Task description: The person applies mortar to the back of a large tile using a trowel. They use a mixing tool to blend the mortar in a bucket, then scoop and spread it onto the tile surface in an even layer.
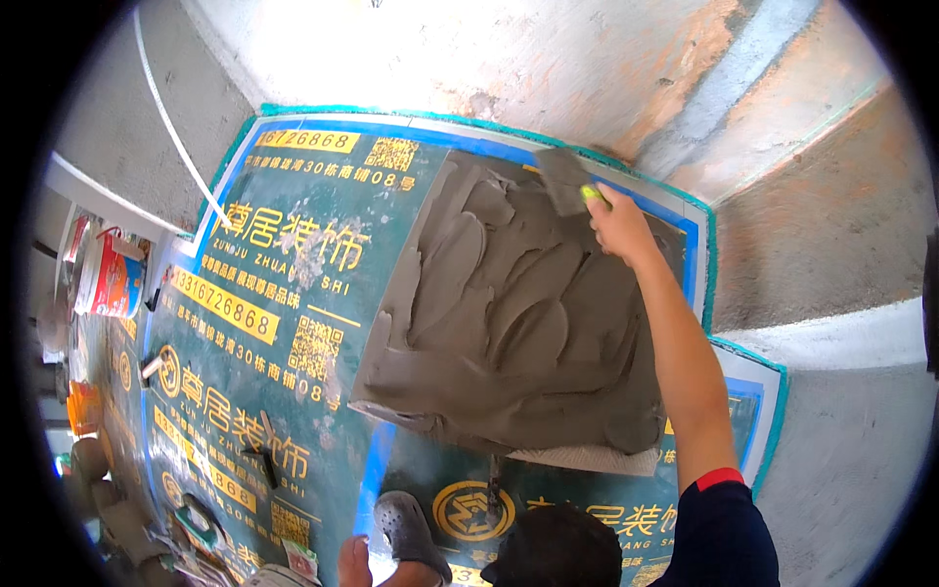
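Observation:
My right hand point(621, 227) is closed round the yellow-green handle of a flat trowel point(560, 181), its arm reaching up from the lower right. The grey blade is over the far right edge of a thick layer of wet grey mortar point(518, 303). Curved trowel strokes and ridges mark that mortar. Under it lies a large flat slab, probably a tile point(611, 462), whose pale edge shows at the near side. My left hand does not show.
Green printed protective sheeting point(293, 235) covers the floor, edged with blue tape. Bare walls point(430, 59) rise behind and at the right. A white-and-red bucket point(110, 274) and an orange tub point(85, 406) stand left. A grey clog point(406, 533) and a dark rounded shape point(555, 553) are near the bottom.

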`<state>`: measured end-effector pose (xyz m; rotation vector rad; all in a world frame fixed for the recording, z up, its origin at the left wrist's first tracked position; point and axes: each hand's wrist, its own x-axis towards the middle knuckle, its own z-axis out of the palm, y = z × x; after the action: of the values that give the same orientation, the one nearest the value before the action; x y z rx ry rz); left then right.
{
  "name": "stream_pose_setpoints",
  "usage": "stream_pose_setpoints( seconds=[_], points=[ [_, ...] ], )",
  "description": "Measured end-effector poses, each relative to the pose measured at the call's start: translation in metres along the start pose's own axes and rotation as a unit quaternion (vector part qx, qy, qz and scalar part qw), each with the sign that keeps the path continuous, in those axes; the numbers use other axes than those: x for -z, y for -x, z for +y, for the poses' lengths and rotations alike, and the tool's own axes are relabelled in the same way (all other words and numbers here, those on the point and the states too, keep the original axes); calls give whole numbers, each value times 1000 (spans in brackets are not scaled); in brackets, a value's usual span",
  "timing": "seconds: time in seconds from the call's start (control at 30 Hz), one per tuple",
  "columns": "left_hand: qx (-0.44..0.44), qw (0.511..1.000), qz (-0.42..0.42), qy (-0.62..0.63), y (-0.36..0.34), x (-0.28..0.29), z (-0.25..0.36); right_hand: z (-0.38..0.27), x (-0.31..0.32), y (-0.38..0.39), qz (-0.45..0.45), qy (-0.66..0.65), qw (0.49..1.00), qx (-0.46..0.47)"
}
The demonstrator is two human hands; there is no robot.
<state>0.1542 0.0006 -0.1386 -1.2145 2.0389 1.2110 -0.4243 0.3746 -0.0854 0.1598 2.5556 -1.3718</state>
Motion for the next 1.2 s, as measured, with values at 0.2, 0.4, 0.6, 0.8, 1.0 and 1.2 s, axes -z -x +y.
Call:
stream_pose_setpoints(
  seconds=[0.2, 0.4, 0.6, 0.8, 1.0, 1.2],
  points=[
    [43, 960, -150, 234, 27, 3, -5, -40, -93, 27, -291, -140, 946, -8],
    [-4, 948, -126, 291, 127, -1, -42, -43, -59, 170, -350, -61, 934, -38],
    [39, 942, -2, 333, 184, -54, -111, -71, -73, 249, -457, -149, 873, -82],
    [132, 935, 136, 301, 108, -119, -229, -159, -154, 334, -592, -44, 793, 136],
    [508, 703, 454, 203, 147, -87, -383, -239, -248, 411, -540, 51, 772, 330],
    [642, 579, 457, 209, 162, -78, -423, -384, -339, 596, -396, 162, 530, 732]
  ],
)
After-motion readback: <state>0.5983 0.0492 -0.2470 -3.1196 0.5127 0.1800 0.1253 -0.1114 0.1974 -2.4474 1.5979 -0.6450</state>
